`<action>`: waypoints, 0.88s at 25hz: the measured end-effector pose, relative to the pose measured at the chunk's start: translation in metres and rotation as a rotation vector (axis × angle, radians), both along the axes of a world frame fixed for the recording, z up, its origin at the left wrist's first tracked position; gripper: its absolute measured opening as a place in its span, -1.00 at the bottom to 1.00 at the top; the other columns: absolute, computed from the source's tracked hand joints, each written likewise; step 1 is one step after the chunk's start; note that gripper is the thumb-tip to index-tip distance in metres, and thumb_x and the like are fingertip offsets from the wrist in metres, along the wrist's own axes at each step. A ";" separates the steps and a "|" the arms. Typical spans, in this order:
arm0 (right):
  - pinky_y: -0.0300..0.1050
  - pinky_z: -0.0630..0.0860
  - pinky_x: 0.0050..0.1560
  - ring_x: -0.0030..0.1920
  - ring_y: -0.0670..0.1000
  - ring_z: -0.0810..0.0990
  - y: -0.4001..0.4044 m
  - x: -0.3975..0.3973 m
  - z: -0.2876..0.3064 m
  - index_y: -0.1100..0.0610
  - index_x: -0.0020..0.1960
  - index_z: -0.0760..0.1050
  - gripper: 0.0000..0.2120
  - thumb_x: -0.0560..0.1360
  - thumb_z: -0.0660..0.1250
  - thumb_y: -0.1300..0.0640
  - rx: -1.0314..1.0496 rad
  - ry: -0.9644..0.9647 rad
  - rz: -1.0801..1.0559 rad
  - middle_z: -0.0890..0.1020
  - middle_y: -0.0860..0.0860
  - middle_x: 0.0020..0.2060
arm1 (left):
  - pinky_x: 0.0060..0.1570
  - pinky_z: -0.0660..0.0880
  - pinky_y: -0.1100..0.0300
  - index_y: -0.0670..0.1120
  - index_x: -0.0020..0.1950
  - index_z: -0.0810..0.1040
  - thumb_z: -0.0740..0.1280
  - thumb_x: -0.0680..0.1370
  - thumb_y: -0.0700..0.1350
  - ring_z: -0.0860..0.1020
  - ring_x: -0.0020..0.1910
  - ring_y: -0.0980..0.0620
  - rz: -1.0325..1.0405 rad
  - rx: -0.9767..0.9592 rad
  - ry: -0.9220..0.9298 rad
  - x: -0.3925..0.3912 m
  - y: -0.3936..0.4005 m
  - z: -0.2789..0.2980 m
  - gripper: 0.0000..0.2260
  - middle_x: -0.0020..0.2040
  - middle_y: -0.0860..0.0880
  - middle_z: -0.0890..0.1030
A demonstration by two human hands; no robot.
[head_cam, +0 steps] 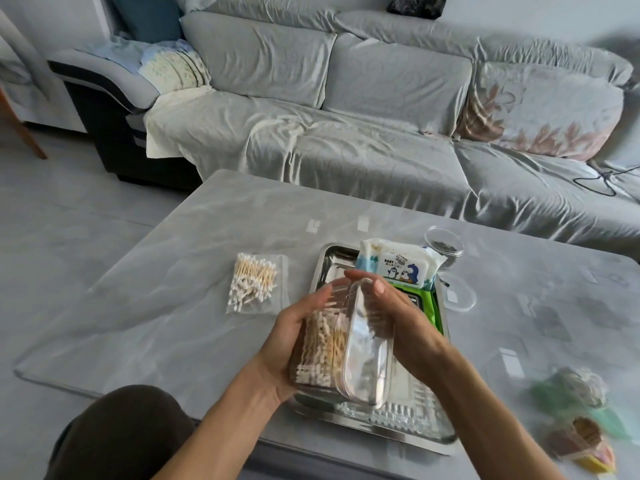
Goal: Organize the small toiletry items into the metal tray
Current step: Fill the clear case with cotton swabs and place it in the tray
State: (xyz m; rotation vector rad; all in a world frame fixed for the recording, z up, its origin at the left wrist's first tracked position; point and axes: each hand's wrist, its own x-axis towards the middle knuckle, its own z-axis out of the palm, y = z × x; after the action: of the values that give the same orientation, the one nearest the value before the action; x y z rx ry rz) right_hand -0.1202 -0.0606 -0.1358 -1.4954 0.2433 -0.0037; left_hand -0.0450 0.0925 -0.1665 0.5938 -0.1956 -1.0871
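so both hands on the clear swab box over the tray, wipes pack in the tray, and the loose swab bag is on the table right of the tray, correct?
Not quite. Head view shows the swab bag on the table left of the tray, not right. The rest holds: left hand and right hand hold the swab box over the tray; wipes pack lies in it.

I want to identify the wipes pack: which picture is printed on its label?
Dark blue penguins on a white label of the wipes pack, in the head view.
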 end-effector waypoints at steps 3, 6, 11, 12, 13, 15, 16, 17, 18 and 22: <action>0.12 0.59 0.16 0.03 0.12 0.69 0.008 -0.005 -0.002 0.15 0.07 0.64 -0.44 0.39 0.32 -0.31 0.059 0.152 -0.012 0.70 0.22 0.06 | 0.29 0.41 -0.15 -0.25 0.29 0.56 0.30 0.58 0.07 0.54 0.17 -0.26 -0.055 0.229 -0.031 -0.002 -0.002 -0.002 -0.55 0.26 -0.33 0.56; 0.11 0.57 0.11 -0.01 0.18 0.72 0.011 -0.004 -0.004 0.23 0.08 0.63 -0.46 0.52 0.24 -0.24 0.227 0.192 -0.225 0.73 0.20 -0.02 | 0.23 0.49 -0.17 -0.16 0.17 0.63 0.36 0.49 0.19 0.62 0.12 -0.24 0.066 0.376 -0.125 -0.001 -0.001 -0.002 -0.53 0.16 -0.27 0.65; 0.08 0.61 -0.02 0.05 0.19 0.68 0.018 0.009 -0.021 0.13 0.24 0.45 -0.46 0.54 0.18 -0.31 0.123 0.139 -0.580 0.69 0.18 0.03 | 0.07 0.56 -0.02 0.02 0.17 0.59 0.53 0.25 0.29 0.64 -0.02 -0.07 0.246 0.517 -0.373 -0.006 -0.001 -0.006 -0.40 0.02 -0.11 0.71; 0.05 0.60 -0.04 0.04 0.17 0.67 0.020 0.009 -0.020 0.11 0.24 0.44 -0.49 0.57 0.15 -0.29 0.100 0.119 -0.558 0.68 0.16 0.03 | 0.01 0.54 -0.01 0.04 0.17 0.59 0.48 0.31 0.29 0.63 -0.03 -0.05 0.281 0.532 -0.372 -0.008 -0.004 -0.005 -0.47 0.02 -0.11 0.71; 0.02 0.57 -0.06 0.02 0.15 0.68 0.021 0.010 -0.018 0.09 0.23 0.45 -0.52 0.58 0.14 -0.28 0.074 0.106 -0.515 0.69 0.14 0.02 | -0.03 0.51 0.00 0.06 0.16 0.61 0.42 0.37 0.29 0.62 -0.04 -0.05 0.316 0.543 -0.363 -0.009 -0.005 -0.004 -0.53 0.02 -0.12 0.71; 0.00 0.54 -0.11 -0.09 0.11 0.67 0.019 0.010 -0.012 0.07 0.17 0.46 -0.58 0.58 0.16 -0.25 0.025 0.063 -0.457 0.70 0.09 -0.05 | -0.06 0.50 0.07 0.06 0.13 0.64 0.31 0.48 0.26 0.65 -0.03 -0.03 0.354 0.536 -0.369 -0.008 -0.006 -0.001 -0.63 0.03 -0.10 0.72; -0.01 0.52 -0.14 -0.15 0.11 0.64 0.020 0.009 -0.011 0.08 0.13 0.46 -0.62 0.58 0.18 -0.22 0.010 0.032 -0.456 0.68 0.09 -0.11 | -0.06 0.51 0.10 0.04 0.13 0.64 0.28 0.52 0.22 0.67 -0.02 -0.02 0.372 0.529 -0.382 -0.007 -0.005 0.000 -0.65 0.03 -0.08 0.72; 0.00 0.49 -0.19 -0.19 0.11 0.59 0.020 0.008 -0.012 0.09 0.10 0.46 -0.65 0.59 0.18 -0.19 -0.014 -0.001 -0.471 0.64 0.10 -0.15 | -0.08 0.52 0.11 0.01 0.13 0.64 0.28 0.55 0.17 0.69 -0.01 -0.02 0.391 0.521 -0.389 -0.007 -0.004 0.002 -0.67 0.02 -0.07 0.73; -0.02 0.47 -0.24 -0.21 0.11 0.55 0.022 0.007 -0.014 0.10 0.08 0.47 -0.67 0.61 0.19 -0.16 -0.039 -0.012 -0.485 0.61 0.13 -0.17 | -0.09 0.54 0.11 -0.03 0.13 0.65 0.29 0.55 0.13 0.69 -0.01 -0.03 0.405 0.508 -0.391 -0.006 -0.002 0.003 -0.69 0.01 -0.08 0.73; -0.06 0.52 -0.33 -0.21 0.12 0.61 0.015 0.005 -0.018 0.16 0.11 0.51 -0.59 0.59 0.21 -0.19 0.003 0.099 -0.535 0.64 0.20 -0.12 | -0.04 0.49 0.12 0.06 0.15 0.62 0.47 0.43 0.10 0.67 0.03 -0.02 0.266 0.500 -0.460 -0.007 0.000 -0.002 -0.68 0.03 -0.04 0.72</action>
State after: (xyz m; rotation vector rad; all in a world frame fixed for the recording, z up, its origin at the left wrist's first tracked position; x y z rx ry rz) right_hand -0.1148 -0.0455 -0.1537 -1.3906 0.7162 -0.3579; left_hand -0.0520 0.0920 -0.1681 1.2839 -0.2360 -0.7253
